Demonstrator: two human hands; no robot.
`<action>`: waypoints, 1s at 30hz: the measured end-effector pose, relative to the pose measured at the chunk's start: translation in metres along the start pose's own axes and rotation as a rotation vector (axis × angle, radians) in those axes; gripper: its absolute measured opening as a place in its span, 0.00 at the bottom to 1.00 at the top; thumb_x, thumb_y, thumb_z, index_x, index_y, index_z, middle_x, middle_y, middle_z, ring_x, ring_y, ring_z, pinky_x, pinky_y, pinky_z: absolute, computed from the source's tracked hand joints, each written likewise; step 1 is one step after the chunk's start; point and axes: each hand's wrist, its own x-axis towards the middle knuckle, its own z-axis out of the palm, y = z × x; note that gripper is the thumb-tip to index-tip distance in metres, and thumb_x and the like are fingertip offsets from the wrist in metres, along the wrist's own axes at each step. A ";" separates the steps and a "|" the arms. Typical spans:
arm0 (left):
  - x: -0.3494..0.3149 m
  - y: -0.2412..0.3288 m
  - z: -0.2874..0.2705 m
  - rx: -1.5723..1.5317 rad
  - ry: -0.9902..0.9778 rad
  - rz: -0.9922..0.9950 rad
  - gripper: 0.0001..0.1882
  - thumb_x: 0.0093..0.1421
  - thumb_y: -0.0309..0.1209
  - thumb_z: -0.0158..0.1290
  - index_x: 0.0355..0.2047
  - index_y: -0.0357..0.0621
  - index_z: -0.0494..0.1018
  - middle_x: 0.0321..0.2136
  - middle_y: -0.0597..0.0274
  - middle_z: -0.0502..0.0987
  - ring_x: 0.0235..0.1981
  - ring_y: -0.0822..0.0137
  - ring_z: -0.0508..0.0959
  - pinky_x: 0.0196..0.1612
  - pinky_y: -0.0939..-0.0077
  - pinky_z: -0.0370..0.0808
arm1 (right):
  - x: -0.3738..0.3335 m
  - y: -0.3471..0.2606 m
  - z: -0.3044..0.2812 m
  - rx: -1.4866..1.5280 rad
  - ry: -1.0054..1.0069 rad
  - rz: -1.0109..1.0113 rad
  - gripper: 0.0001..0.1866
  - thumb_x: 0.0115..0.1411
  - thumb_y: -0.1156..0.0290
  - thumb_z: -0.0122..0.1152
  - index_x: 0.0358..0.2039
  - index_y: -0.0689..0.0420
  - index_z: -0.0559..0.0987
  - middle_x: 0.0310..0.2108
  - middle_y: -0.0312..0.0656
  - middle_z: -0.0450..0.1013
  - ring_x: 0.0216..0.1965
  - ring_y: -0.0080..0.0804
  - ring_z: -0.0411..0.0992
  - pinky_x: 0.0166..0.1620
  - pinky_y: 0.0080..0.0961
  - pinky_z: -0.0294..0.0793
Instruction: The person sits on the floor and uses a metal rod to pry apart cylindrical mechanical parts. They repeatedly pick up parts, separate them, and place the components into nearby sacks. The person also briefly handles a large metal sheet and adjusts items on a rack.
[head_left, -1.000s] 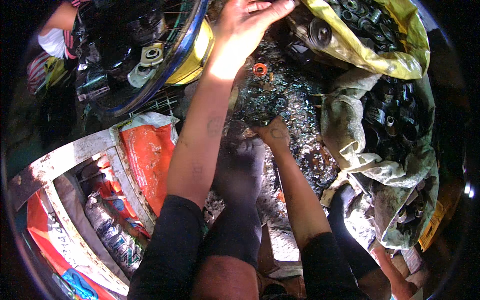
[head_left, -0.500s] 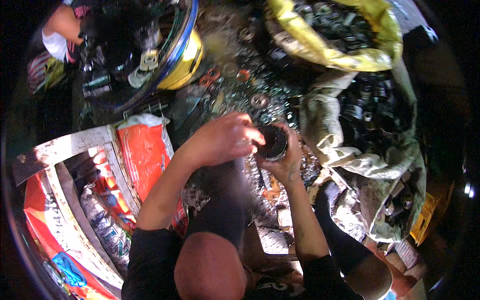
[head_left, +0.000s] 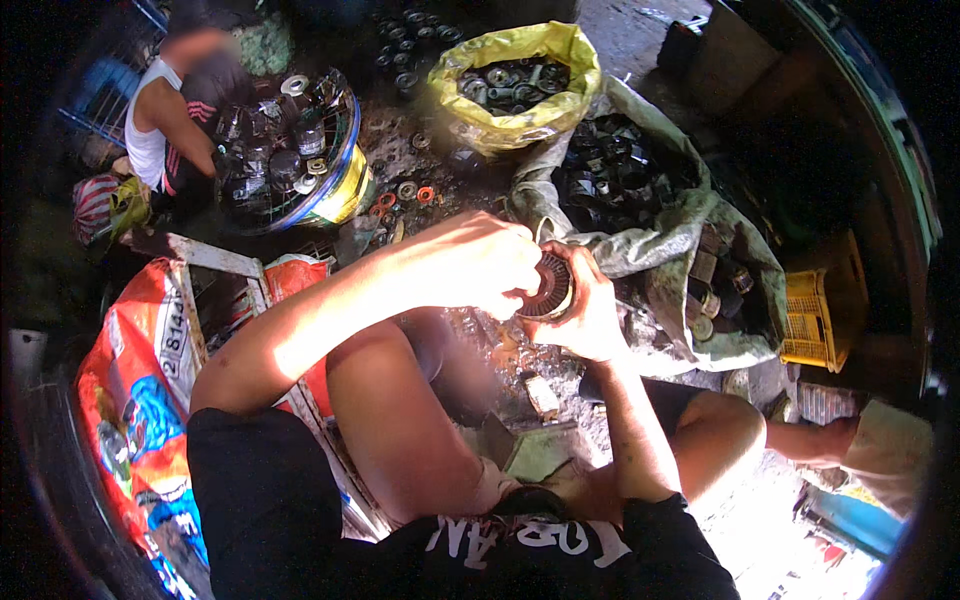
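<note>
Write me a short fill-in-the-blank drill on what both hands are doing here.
1. The right hand cups a round, ribbed metal ring from the ____ side.
2. The left hand grips that ring from the ____ side.
3. The sack of dark metal parts beyond the hands is ____ in colour.

Missing words: right; left; yellow

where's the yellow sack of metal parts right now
In the head view the yellow sack sits at the top centre, just above the grey sack of dark parts and right of the round basket, well beyond both hands.
</note>
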 end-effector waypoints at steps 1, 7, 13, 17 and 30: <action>0.002 0.015 0.000 0.037 -0.012 0.017 0.07 0.47 0.33 0.59 0.24 0.44 0.75 0.25 0.60 0.74 0.30 0.60 0.75 0.32 0.65 0.74 | -0.012 -0.006 -0.009 -0.009 0.003 -0.017 0.44 0.31 0.56 0.76 0.50 0.60 0.72 0.43 0.51 0.72 0.47 0.49 0.71 0.51 0.40 0.71; 0.013 0.092 0.009 0.259 0.055 0.133 0.09 0.45 0.34 0.60 0.26 0.47 0.75 0.25 0.66 0.74 0.31 0.64 0.74 0.30 0.70 0.76 | -0.069 -0.033 -0.049 -0.002 0.042 -0.096 0.45 0.30 0.58 0.77 0.51 0.62 0.72 0.43 0.52 0.72 0.48 0.49 0.71 0.52 0.38 0.72; 0.024 0.135 0.017 0.362 0.164 0.225 0.13 0.43 0.34 0.61 0.31 0.47 0.79 0.25 0.66 0.75 0.30 0.66 0.75 0.28 0.71 0.76 | -0.105 -0.052 -0.079 -0.060 0.084 -0.102 0.45 0.29 0.58 0.78 0.50 0.62 0.72 0.42 0.50 0.73 0.45 0.48 0.72 0.50 0.38 0.73; 0.028 0.162 0.010 0.395 0.219 0.273 0.06 0.48 0.31 0.59 0.25 0.45 0.74 0.22 0.66 0.72 0.29 0.67 0.76 0.29 0.72 0.77 | -0.121 -0.060 -0.093 -0.035 0.106 -0.109 0.45 0.29 0.58 0.78 0.50 0.63 0.72 0.41 0.51 0.73 0.44 0.49 0.72 0.49 0.38 0.73; 0.012 0.166 0.022 0.557 0.306 0.299 0.12 0.46 0.32 0.60 0.32 0.47 0.77 0.23 0.70 0.70 0.30 0.71 0.74 0.27 0.75 0.75 | -0.123 -0.062 -0.089 -0.075 0.094 -0.195 0.42 0.30 0.60 0.77 0.48 0.65 0.72 0.40 0.50 0.74 0.44 0.50 0.71 0.49 0.39 0.73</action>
